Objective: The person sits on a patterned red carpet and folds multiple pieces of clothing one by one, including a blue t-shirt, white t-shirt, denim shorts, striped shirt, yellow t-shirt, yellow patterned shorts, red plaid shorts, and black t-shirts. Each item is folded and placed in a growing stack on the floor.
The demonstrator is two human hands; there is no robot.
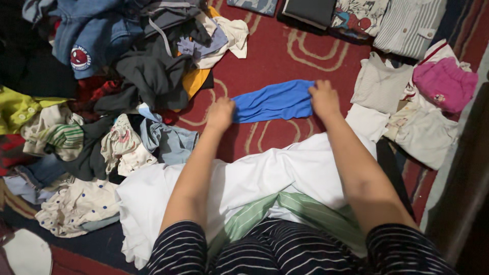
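Two hands are gripping one blue garment on the red carpet. The left hand is pinching the left end with its fingers curled shut, and the right hand is clutching the right end the same way, so the cloth is lying stretched in a narrow band between them. Nearer the person, white cloth with green stripes is lying across the lap, under both forearms. To the left, a loose heap of mixed clothes is sprawling over the carpet, a denim piece sitting at its top. To the right, folded pieces are lying in stacks: a pink garment on pale ones, a grey ribbed top, and a striped shirt further off.
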